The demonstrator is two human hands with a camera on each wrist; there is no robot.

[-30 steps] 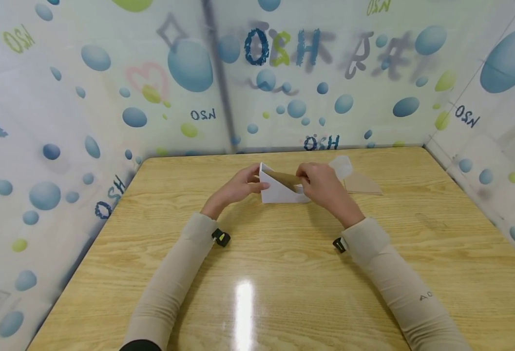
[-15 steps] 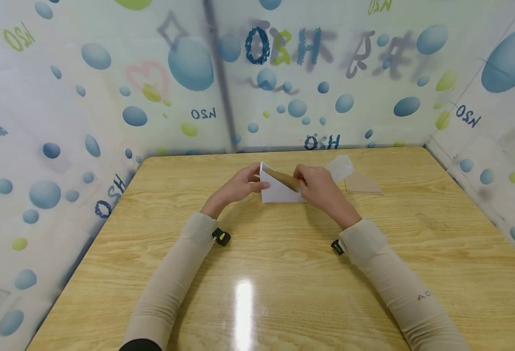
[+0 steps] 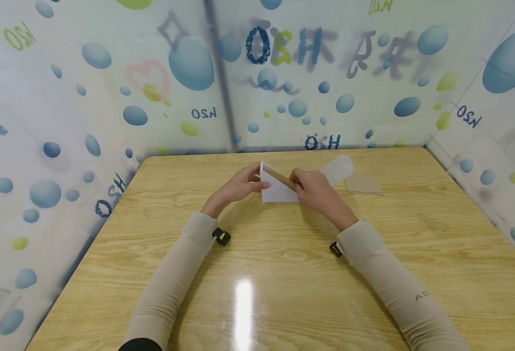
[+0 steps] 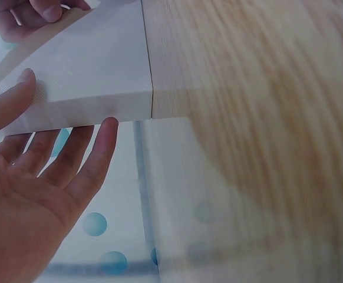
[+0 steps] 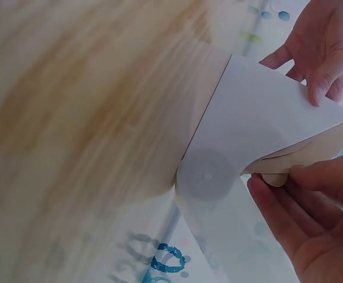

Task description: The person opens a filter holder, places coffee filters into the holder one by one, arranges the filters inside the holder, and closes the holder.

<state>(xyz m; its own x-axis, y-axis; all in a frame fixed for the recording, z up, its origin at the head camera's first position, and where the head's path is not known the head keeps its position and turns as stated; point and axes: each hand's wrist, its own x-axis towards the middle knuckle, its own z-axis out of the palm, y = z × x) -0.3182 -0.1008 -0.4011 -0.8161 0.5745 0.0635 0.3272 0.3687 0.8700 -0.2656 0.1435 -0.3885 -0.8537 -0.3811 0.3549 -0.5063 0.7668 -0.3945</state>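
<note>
A white box (image 3: 278,194) with a sloped open top stands on the table. My left hand (image 3: 241,184) holds its tall end, the thumb on the near side wall and the fingers along the end wall in the left wrist view. Brown paper coffee filters (image 5: 313,147) sit inside the box, a strip showing above the sloped rim. At the low end my right hand (image 3: 320,191) pinches their edge between thumb and fingers. A translucent lid (image 3: 339,169) swings out from the box's low end, behind the right hand.
Right of the box lies a fan-shaped brown coffee filter (image 3: 363,184), partly behind the translucent lid. The wooden table (image 3: 283,273) meets a patterned wall sheet (image 3: 353,131) at its back edge.
My right hand has moved left and slightly down, and the coffee filters sit lower in the box. More of the lid shows. The left hand keeps its hold.
</note>
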